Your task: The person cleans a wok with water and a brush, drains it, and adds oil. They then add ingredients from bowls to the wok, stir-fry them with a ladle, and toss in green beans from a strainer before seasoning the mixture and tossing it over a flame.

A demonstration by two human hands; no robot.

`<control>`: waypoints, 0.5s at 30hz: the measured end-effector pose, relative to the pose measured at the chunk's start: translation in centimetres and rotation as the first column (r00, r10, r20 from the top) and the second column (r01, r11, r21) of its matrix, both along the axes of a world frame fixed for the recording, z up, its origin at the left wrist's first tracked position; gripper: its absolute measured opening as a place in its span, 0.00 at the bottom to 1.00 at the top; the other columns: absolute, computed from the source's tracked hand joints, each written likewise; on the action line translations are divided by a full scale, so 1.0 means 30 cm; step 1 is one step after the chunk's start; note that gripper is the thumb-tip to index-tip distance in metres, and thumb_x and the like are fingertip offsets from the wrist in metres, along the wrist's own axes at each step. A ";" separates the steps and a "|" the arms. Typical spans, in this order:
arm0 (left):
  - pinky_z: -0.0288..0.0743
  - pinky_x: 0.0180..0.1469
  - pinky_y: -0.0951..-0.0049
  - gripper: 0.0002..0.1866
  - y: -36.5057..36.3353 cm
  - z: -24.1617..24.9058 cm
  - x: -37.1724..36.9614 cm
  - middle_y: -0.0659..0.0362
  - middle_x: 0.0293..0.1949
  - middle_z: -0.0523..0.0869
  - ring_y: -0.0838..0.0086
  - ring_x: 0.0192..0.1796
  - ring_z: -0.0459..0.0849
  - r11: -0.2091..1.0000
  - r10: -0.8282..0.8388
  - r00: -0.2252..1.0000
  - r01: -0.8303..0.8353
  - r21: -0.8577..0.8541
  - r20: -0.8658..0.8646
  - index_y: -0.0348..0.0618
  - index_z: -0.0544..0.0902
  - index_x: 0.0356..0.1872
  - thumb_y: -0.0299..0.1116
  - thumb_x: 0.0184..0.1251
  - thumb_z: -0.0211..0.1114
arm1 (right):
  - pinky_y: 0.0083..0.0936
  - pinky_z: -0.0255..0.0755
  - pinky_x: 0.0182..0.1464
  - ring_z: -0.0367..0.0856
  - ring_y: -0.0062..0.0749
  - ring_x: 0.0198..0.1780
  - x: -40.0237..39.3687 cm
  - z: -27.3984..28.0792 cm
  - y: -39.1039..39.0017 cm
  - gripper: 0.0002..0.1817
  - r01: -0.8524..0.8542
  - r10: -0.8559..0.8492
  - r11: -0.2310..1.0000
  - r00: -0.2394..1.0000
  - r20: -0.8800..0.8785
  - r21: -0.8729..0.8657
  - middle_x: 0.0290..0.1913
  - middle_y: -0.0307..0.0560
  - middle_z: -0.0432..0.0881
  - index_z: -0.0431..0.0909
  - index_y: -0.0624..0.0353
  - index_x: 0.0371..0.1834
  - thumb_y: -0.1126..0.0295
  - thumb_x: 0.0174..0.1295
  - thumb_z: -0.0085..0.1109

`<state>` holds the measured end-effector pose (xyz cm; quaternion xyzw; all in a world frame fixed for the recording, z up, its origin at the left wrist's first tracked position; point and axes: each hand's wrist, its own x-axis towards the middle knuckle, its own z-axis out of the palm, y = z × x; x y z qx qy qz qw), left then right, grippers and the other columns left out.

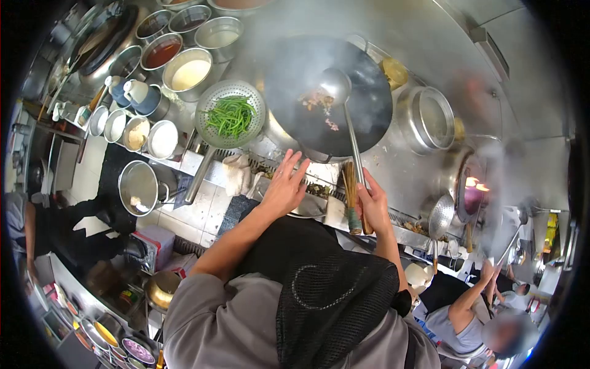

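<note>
My right hand is closed around the handle of a long metal ladle. The ladle's bowl rests over a large black wok, beside small pale and brownish pieces of food in it. Steam blurs part of the wok. My left hand is spread with nothing in it, just below the wok's near rim. To its upper left, a perforated strainer holds green beans. A bamboo brush stands right beside my right hand, and a pale cloth lies left of my left hand.
Metal pots of sauces and bowls of white seasoning stand at the upper left. A steel pot is below them. At right are a metal basin, flames in another burner, a second strainer and a co-worker.
</note>
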<state>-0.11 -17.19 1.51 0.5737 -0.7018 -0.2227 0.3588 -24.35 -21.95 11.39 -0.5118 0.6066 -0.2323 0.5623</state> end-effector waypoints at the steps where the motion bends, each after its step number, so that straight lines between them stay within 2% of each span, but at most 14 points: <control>1: 0.57 0.75 0.48 0.35 0.025 -0.007 0.014 0.43 0.73 0.62 0.41 0.78 0.54 1.000 0.007 1.000 -0.008 0.008 0.004 0.40 0.67 0.72 0.27 0.62 0.67 | 0.21 0.62 0.18 0.67 0.18 0.16 0.017 0.014 0.018 0.31 0.043 -0.049 0.997 0.996 0.079 0.071 0.21 0.35 0.71 0.58 0.54 0.80 0.66 0.75 0.52; 2: 0.58 0.75 0.49 0.34 0.050 -0.015 0.030 0.43 0.72 0.63 0.41 0.78 0.54 0.999 0.046 0.998 -0.046 0.011 -0.030 0.39 0.68 0.71 0.26 0.62 0.67 | 0.20 0.62 0.18 0.67 0.17 0.16 0.021 0.013 0.024 0.32 0.064 -0.086 0.989 0.984 0.159 0.136 0.22 0.36 0.71 0.56 0.52 0.81 0.65 0.76 0.53; 5: 0.59 0.75 0.50 0.32 0.109 -0.026 0.070 0.42 0.72 0.64 0.40 0.78 0.56 0.993 0.120 0.991 -0.120 0.004 -0.057 0.38 0.70 0.69 0.24 0.62 0.67 | 0.20 0.64 0.18 0.67 0.18 0.17 0.007 -0.048 -0.006 0.32 0.029 -0.055 0.982 0.989 0.139 0.186 0.23 0.36 0.71 0.55 0.51 0.81 0.64 0.76 0.53; 7: 0.60 0.74 0.47 0.33 0.136 -0.025 0.101 0.40 0.70 0.65 0.39 0.77 0.56 0.984 0.179 0.980 -0.177 0.024 -0.086 0.38 0.70 0.69 0.24 0.60 0.67 | 0.21 0.65 0.19 0.68 0.18 0.18 0.026 -0.030 -0.012 0.32 -0.007 -0.005 0.990 0.996 0.085 0.143 0.24 0.35 0.71 0.55 0.50 0.81 0.64 0.76 0.53; 10: 0.59 0.75 0.48 0.32 0.174 -0.012 0.159 0.40 0.70 0.65 0.39 0.77 0.57 0.968 0.252 0.965 -0.251 0.019 -0.076 0.38 0.70 0.69 0.23 0.61 0.66 | 0.21 0.65 0.18 0.68 0.18 0.17 0.046 -0.017 -0.005 0.32 -0.018 0.006 0.992 0.995 0.100 0.123 0.24 0.35 0.72 0.55 0.50 0.81 0.63 0.76 0.53; 12: 0.58 0.76 0.50 0.31 0.191 -0.001 0.196 0.41 0.71 0.65 0.40 0.77 0.57 0.947 0.322 0.944 -0.322 0.018 -0.076 0.38 0.70 0.69 0.22 0.62 0.65 | 0.21 0.65 0.17 0.68 0.18 0.16 0.048 -0.035 -0.011 0.32 0.019 -0.065 0.972 0.980 0.189 0.234 0.23 0.35 0.72 0.55 0.51 0.81 0.63 0.76 0.53; 13: 0.58 0.76 0.50 0.31 0.199 0.000 0.213 0.41 0.71 0.65 0.40 0.77 0.57 0.947 0.321 0.944 -0.320 0.018 -0.076 0.38 0.70 0.69 0.22 0.62 0.65 | 0.21 0.65 0.17 0.68 0.18 0.16 0.050 -0.052 -0.016 0.32 0.020 -0.066 0.972 0.980 0.189 0.233 0.23 0.35 0.72 0.55 0.51 0.81 0.63 0.76 0.53; 15: 0.58 0.76 0.50 0.30 0.207 0.002 0.241 0.41 0.71 0.65 0.40 0.77 0.58 0.925 0.378 0.923 -0.379 -0.008 -0.077 0.38 0.70 0.69 0.23 0.63 0.64 | 0.22 0.65 0.18 0.67 0.19 0.17 0.064 -0.077 -0.037 0.31 -0.024 0.009 0.994 0.990 0.142 0.107 0.23 0.37 0.71 0.57 0.49 0.80 0.63 0.76 0.53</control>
